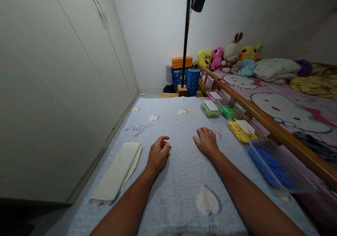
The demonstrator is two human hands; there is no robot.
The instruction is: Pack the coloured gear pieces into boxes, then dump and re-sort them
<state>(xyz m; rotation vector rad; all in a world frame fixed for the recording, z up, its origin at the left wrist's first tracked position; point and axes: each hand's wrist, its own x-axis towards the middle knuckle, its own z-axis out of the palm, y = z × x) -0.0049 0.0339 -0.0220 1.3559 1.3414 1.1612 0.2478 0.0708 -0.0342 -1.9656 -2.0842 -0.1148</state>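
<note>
My left hand [158, 154] rests on a pale blue blanket [184, 194] spread on the floor, its fingers curled loosely under with nothing visible in them. My right hand [206, 141] lies palm down on the same blanket, fingers bent and pressed to the cloth, holding nothing. A folded cream cloth [118, 171] lies to the left of my left hand. To the right of my right hand stand clear plastic boxes: one with yellow pieces [240, 130], one with blue pieces [271, 165], and two with green pieces [210, 109] farther back.
White wardrobe doors [65, 71] run along the left. A wooden bed rail [276, 130] borders the right, with a cartoon-cat sheet, pillows and plush toys [231, 55] behind it. A black pole [185, 39] on a wooden base, a blue foam roller [193, 82] and orange boxes stand at the far end.
</note>
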